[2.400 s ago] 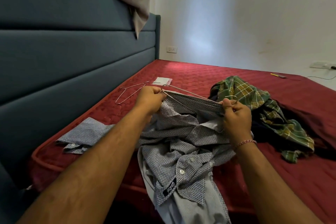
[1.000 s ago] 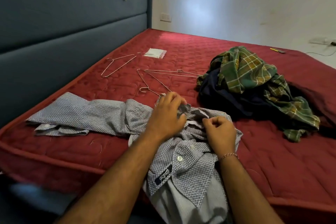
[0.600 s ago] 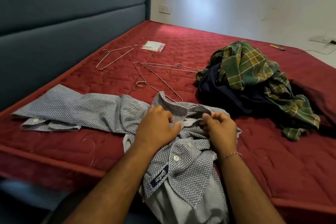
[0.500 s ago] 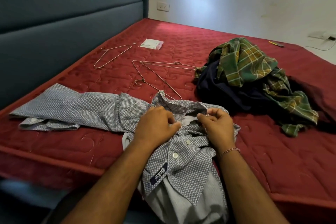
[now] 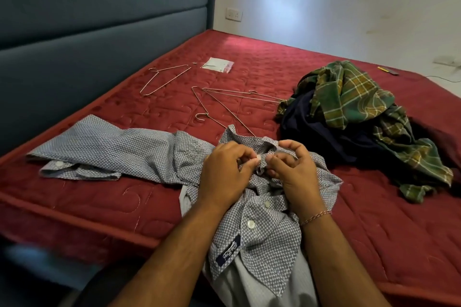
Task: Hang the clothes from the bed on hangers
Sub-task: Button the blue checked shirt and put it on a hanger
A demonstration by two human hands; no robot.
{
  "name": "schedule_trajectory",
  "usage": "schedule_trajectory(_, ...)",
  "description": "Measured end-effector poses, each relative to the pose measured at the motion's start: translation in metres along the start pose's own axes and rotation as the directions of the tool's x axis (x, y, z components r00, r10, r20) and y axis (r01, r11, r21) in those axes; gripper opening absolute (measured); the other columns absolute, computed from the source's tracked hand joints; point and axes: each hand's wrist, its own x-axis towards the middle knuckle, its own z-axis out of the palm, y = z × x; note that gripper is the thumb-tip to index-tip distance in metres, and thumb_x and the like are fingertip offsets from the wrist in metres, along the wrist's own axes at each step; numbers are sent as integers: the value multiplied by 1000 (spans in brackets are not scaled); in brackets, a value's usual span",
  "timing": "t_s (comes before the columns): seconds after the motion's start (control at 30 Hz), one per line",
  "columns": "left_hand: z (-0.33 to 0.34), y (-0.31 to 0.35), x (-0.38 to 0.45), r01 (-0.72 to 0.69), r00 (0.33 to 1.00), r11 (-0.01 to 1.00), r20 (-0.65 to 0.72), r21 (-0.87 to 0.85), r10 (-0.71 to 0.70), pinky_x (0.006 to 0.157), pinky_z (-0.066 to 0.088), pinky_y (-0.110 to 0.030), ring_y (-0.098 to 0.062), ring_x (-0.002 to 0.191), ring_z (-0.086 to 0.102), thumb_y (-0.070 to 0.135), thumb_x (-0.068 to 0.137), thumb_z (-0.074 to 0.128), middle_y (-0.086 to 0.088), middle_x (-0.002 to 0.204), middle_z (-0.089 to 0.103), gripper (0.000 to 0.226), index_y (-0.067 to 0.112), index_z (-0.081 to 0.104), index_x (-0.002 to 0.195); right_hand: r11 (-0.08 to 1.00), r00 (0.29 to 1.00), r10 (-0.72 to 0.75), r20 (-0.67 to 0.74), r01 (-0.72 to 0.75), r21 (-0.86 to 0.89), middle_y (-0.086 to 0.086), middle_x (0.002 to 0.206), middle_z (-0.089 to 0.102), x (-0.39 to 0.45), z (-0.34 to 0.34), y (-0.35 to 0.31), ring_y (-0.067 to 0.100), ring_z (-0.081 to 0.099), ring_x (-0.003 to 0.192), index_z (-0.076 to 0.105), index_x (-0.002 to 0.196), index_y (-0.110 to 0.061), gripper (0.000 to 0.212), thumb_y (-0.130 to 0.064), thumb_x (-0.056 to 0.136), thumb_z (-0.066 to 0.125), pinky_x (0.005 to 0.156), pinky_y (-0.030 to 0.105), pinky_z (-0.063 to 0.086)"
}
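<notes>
Both hands' grip pinching shirt (image 5: 154,147) collar, hangers (image 5: 219,107) beyond

Shirt (image 5: 139,147) woven cloth; hangers (image 5: 219,109) thin shiny metal; mattress (image 5: 374,219) quilted fabric.

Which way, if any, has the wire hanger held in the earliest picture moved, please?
Yes: the wire hanger came down from mid-air and now lies on the red mattress, beyond the checked shirt.

Bare forearms, no sleeves, thin pink thread bracelet (image 5: 314,217) on right wrist
</notes>
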Motion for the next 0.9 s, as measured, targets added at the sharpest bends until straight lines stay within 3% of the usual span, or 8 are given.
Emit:
schedule_trajectory(0.13, 1, -4, 0, -25, 999, 999, 33, -42, 26, 81, 54, -40, -4, 88, 59, 34, 90, 76, 17, 87, 62, 5, 32, 72, 90, 999, 999, -34, -12, 35, 36, 4, 78, 64, -2, 2, 5, 16, 65, 73, 57, 120, -11, 41, 7, 87, 73, 66, 28, 58)
schedule_trajectory(0.43, 1, -6, 4, 90, 980, 979, 192, -181, -55, 78, 59, -37, -5, 82, 67, 26, 89, 80, 11, 88, 69, 6, 28, 75, 88, 998, 998, -55, 26, 54, 31, 9, 84, 73, -9, -2, 9, 20, 71, 80, 57, 120, -8, 41, 13, 87, 70, 73, 31, 60)
schedule_trajectory(0.7, -1, -5, 5, 184, 959, 971, 247, -156, -142, 70, 54, -16, 1, 79, 69, 22, 93, 77, 14, 82, 74, 6, 27, 77, 89, 995, 995, -95, 29, 96, -19, 9, 90, 75, -15, -2, 10, 20, 72, 85, 60, 117, -10, 39, 12, 87, 72, 76, 33, 62)
schedule_trajectory(0.9, -5, -7, 8, 269, 928, 948, 310, -168, -209, 77, 60, -30, -5, 80, 72, 23, 94, 76, 9, 83, 77, 4, 23, 79, 91, 975, 985, -173, 21, 174, -141, 9, 95, 76, -19, 1, 14, 21, 74, 90, 64, 113, -17, 38, 9, 86, 75, 76, 32, 61)
